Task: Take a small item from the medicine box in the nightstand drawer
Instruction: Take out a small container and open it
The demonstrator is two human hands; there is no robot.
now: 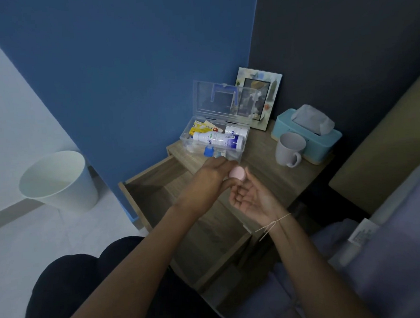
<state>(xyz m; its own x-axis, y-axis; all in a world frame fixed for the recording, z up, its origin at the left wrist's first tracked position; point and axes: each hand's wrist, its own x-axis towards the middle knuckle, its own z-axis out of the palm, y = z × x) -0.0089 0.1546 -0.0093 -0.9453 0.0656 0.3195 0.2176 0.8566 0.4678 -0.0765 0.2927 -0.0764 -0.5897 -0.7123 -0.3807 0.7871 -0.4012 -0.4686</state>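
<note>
Your left hand (206, 181) pinches the small pink item (238, 173) at its fingertips, just in front of the open medicine box (214, 143) on the bench (265, 160). Your right hand (252, 196), cupped and empty, waits directly beneath it, nearer than anything else.

Dim rm: blue wall (124, 65), pale floor (25, 244), white bin (58, 183).
</note>
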